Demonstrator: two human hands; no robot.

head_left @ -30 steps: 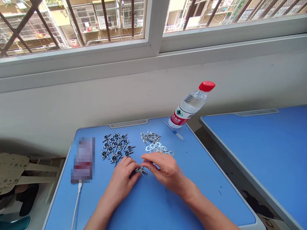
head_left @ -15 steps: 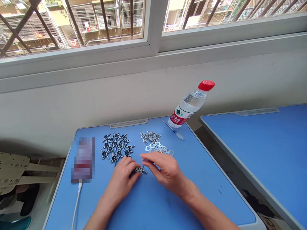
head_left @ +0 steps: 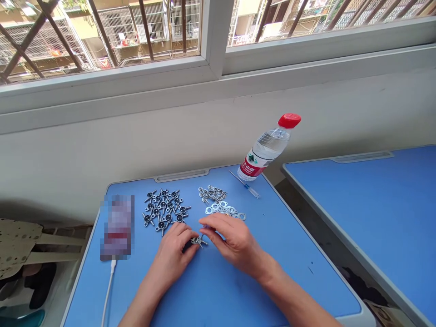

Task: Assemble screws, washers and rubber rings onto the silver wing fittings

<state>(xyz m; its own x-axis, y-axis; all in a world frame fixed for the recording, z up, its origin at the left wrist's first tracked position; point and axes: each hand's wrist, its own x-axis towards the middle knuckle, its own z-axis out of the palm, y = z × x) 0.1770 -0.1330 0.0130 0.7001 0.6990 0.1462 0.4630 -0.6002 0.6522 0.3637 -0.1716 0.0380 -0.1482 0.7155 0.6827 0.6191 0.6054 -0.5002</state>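
My left hand point(head_left: 175, 250) rests on the blue table with thumb and fingers closed around a small metal fitting point(head_left: 196, 241), which has thin screws sticking out of it. Just to its right, my right hand point(head_left: 235, 238) is closed in a pinch over the fitting. A thin metal shaft shows below those fingertips, too small to name. Beyond my left hand lies a cluster of metal fittings with round black centres point(head_left: 163, 206). Flat silver plates with holes point(head_left: 221, 208) lie behind my right hand, partly covered by it. A small pile of screws point(head_left: 213, 194) is behind the plates.
A small screwdriver with a clear handle point(head_left: 250, 189) lies by a red-capped water bottle point(head_left: 264, 152). At the left, a blurred-out phone-like object point(head_left: 117, 227) has a white cable point(head_left: 108, 290). Another blue table point(head_left: 368, 195) stands right, across a gap. A wall and barred window are behind.
The view has shifted very slightly. Both hands stay in place around the fitting, with barely any movement in the fingers.
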